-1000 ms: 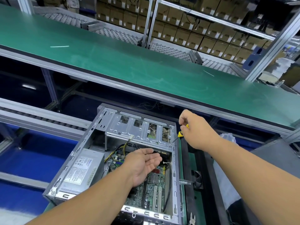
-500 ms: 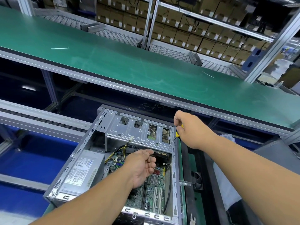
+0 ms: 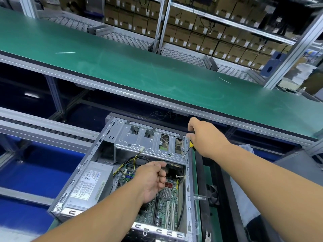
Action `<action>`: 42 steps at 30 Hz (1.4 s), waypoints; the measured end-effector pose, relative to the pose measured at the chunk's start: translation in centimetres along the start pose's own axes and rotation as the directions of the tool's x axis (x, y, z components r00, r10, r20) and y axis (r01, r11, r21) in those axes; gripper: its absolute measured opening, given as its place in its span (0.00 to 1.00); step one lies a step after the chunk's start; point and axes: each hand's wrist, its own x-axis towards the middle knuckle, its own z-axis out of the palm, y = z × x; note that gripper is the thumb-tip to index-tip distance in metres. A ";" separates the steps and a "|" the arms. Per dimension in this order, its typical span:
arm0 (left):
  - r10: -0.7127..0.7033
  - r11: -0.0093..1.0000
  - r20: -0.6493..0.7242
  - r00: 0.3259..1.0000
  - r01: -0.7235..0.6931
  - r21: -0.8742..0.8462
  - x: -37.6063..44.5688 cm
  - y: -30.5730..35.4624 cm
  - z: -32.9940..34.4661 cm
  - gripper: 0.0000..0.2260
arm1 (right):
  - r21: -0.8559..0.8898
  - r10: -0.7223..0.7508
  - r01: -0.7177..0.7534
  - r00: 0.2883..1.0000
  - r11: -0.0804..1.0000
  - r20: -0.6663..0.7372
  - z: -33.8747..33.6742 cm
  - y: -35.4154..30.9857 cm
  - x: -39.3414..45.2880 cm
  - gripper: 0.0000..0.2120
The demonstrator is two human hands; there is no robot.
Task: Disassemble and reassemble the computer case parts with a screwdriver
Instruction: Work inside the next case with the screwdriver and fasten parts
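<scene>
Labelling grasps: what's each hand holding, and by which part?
Right hand grips the screwdriver by its yellow handle, tip at the drive cage's near right corner. Left hand hovers over the motherboard, fingers curled; whether it holds anything cannot be told.

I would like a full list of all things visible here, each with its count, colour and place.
case: one, grey metal, open, at centre bottom
drive cage: one, silver, across the far end of the case
power supply: one, grey with white label, left inside the case
motherboard: one, green, on the case floor
cables: a bundle, yellow and black, beneath the cage
screwdriver: one, yellow and black handle, tip at the cage's right near corner
belt: one, green, beyond the case
boxes: many, brown, on far shelves
left hand: one, fingers curled, over the motherboard
right hand: one, grips the screwdriver
</scene>
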 end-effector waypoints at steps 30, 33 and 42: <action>-0.068 0.991 -0.006 0.998 0.069 0.118 -0.1 -0.3 0.1 0.21 | -0.092 0.075 -0.060 0.984 0.994 0.163 -1.6 -0.6 0.6 0.08; -0.089 0.996 0.023 0.996 0.088 0.028 -0.4 -0.1 0.2 0.19 | 0.000 -0.020 0.021 0.963 1.000 0.267 -2.1 -1.2 0.8 0.13; -0.177 0.970 0.122 0.977 0.194 -0.147 -0.7 0.6 0.5 0.06 | -0.010 0.030 -0.029 0.970 1.000 0.243 -1.9 -1.6 1.3 0.10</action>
